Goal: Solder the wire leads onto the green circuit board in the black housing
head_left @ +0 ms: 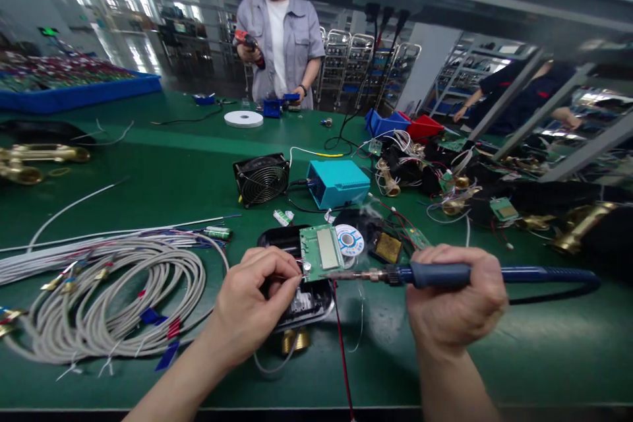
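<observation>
Two hands — right point(452, 300) gripping blue soldering iron point(435, 274), left point(257, 297) pinching green circuit board point(320, 252).

You have one soldering iron point(435, 274) in view; one green board point(320, 250) on one black case point(297, 290); one fan point(262, 179); one blue box point(339, 182); one solder reel point(349, 239); one white tape roll point(243, 119); two people stand beyond the bench.

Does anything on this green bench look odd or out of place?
Nothing looks damaged. The right hand holds a blue-handled soldering iron to the green circuit board; the left hand steadies it. Grey coiled cables lie loosely tangled.
</observation>
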Motion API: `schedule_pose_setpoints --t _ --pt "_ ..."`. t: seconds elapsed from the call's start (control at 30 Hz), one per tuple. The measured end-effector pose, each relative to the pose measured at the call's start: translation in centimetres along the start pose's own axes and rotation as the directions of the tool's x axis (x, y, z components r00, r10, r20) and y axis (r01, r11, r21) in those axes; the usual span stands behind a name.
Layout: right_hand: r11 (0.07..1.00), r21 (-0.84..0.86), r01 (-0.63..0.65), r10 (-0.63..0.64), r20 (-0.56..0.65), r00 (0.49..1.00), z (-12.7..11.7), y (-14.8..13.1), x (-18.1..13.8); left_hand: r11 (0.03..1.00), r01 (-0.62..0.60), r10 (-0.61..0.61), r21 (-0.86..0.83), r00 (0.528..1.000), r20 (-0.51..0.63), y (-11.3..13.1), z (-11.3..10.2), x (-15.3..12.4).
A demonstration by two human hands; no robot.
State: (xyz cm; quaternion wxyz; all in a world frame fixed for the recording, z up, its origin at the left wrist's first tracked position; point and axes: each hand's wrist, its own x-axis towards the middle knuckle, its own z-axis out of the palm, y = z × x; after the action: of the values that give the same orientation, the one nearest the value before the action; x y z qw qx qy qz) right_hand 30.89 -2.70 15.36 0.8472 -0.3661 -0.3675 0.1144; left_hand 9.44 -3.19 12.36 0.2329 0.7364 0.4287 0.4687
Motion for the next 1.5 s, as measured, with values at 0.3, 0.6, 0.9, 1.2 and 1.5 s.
schedule_pose_setpoints --t 0.3,0.6,0.9,1.2,1.5 --pt "0.999 -0.042 0.006 -0.002 0.104 0.995 0.0 0.8 -1.4 0.999 0.043 -0.043 -0.01 0.999 0.013 0.0 0.1 0.0" --pt "0.996 -0.076 0.036 -0.027 0.12 0.992 0.1 1.0 -1.6 0.998 0.058 -0.058 -0.009 0.998 0.024 0.1 0.1 -0.2" --pt "0.997 -0.062 0.036 -0.028 0.126 0.992 0.3 1.0 -1.5 0.997 0.073 -0.072 -0.029 0.997 0.037 0.0 0.0 -0.2" --pt "0.994 -0.086 0.071 -0.069 0.018 0.997 0.4 0.6 -1.0 0.998 0.052 -0.051 -0.022 0.998 0.026 -0.1 0.0 -0.2" --pt "1.0 -0.012 0.003 0.005 0.613 0.79 1.2 0.5 -0.5 0.998 0.057 -0.056 -0.024 0.998 0.022 -0.1 0.0 -0.3"
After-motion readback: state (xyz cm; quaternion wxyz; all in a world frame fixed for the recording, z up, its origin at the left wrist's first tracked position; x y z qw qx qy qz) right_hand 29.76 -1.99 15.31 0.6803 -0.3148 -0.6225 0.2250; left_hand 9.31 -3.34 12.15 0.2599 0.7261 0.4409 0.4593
